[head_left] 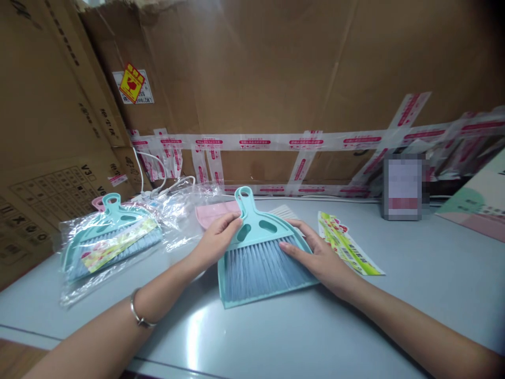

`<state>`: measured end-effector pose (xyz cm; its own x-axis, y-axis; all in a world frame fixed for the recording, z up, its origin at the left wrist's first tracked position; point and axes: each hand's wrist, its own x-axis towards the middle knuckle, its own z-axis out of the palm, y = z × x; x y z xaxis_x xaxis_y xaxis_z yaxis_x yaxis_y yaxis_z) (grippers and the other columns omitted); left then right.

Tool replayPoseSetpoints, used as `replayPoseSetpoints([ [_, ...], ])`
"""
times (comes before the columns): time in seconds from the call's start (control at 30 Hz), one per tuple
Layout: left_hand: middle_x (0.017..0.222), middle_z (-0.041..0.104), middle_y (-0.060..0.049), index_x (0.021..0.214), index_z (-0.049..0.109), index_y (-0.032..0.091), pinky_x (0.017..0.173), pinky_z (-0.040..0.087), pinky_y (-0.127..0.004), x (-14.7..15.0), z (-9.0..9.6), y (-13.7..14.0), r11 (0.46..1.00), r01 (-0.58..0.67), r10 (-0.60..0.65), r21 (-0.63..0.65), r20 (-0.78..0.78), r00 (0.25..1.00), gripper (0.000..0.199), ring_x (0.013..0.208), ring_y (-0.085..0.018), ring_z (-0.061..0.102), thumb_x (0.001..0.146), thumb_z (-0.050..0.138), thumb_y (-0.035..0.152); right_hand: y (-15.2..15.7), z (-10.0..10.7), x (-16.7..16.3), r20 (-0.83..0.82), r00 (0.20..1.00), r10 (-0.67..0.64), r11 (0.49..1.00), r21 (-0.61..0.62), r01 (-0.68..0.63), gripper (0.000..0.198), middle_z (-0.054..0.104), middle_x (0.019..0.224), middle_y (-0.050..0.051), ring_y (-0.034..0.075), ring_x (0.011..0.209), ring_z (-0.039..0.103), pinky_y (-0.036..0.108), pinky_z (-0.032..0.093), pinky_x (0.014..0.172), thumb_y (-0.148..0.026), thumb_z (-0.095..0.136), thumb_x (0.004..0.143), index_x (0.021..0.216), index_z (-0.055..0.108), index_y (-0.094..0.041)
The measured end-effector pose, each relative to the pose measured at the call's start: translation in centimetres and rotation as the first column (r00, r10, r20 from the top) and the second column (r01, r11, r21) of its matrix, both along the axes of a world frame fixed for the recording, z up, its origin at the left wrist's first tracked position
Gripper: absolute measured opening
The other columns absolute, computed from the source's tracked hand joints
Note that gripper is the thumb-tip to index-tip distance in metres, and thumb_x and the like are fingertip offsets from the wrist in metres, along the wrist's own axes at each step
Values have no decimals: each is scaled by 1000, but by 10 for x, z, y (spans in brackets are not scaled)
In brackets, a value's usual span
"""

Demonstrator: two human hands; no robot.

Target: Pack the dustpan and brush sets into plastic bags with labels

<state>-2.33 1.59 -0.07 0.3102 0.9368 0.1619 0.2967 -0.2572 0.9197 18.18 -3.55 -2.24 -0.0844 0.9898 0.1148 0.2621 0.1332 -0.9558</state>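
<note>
A mint-green dustpan (232, 303) is propped in front of me, its looped handle pointing up. Nested in it is a matching hand brush (260, 268) with grey-blue bristles. My left hand (218, 238) grips the left edge just below the handle, thumb near the brush neck. On the right side, my right hand (325, 260) is closed around the dustpan's edge, with a finger lying over the bristles and other fingers hidden behind. Beyond my right hand lies a green and white printed card (349, 245). A pink dustpan (205, 213) shows partly behind the green set.
To the left, another green dustpan-and-brush set (114, 237) lies in a clear plastic bag, with pink pieces behind it. Crumpled clear plastic (183, 216) and white cables (163, 168) are near. Large cardboard boxes (252, 68) wall the back. A phone-like device (402, 187) stands right.
</note>
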Motion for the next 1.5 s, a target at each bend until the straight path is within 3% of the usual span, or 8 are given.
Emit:
replayPoseSetpoints([
  [0.33,106,66,-3,104,62,21,74,45,-26,-6,18,-6,968,70,-73,-240,-3,997,39,87,-17,60,79,53,50,-13,-3,-16,74,997,0,985,172,-12,43,52,130,6,21,122,47,37,37,103,-43,53,81,119,46,-24],
  [0.6,94,68,-4,99,65,18,69,45,-26,-5,24,-9,985,11,-20,-172,-47,999,38,80,-17,60,79,53,49,-16,-1,-21,131,991,-14,965,262,-21,49,43,140,7,18,130,37,37,27,110,-39,49,85,130,43,-21],
  [0.87,98,69,-5,102,65,20,77,47,-31,-4,21,-9,970,4,-1,-242,11,1000,36,87,-19,62,80,55,46,-10,-2,-19,70,997,-30,976,215,15,48,50,134,7,22,125,44,40,31,107,-42,54,80,123,49,-22],
  [1.1,115,64,-7,120,56,27,87,46,-35,-8,16,-7,920,214,-123,-328,277,953,49,108,-25,57,74,66,39,-2,1,-7,-24,969,-245,947,210,244,49,53,129,5,25,122,46,43,35,103,-50,58,77,118,49,-26],
  [1.27,110,65,-10,113,59,20,86,47,-38,-6,4,-1,898,89,51,-431,303,952,43,101,-25,60,73,67,34,20,0,34,162,986,-39,998,64,29,55,51,130,7,25,120,47,41,41,96,-62,39,83,126,44,-27],
  [1.33,109,66,-10,112,58,20,86,47,-39,-6,2,1,896,53,88,-440,294,952,41,100,-25,61,74,66,33,35,-8,59,397,900,-179,983,100,151,60,51,128,12,29,122,44,44,38,97,-64,38,80,124,47,-23],
  [1.4,109,66,-9,112,58,20,86,47,-38,-7,1,1,900,36,107,-435,299,948,39,101,-24,61,75,65,32,49,-18,83,643,689,-334,938,159,308,66,50,125,19,36,122,41,48,35,98,-64,50,72,118,51,-17],
  [1.5,104,68,-9,110,59,18,87,47,-38,-7,2,1,898,16,133,-440,305,943,37,100,-24,61,76,65,32,62,-29,107,728,580,-366,908,142,394,68,52,115,26,45,115,42,55,33,92,-60,65,59,106,56,-10],
])
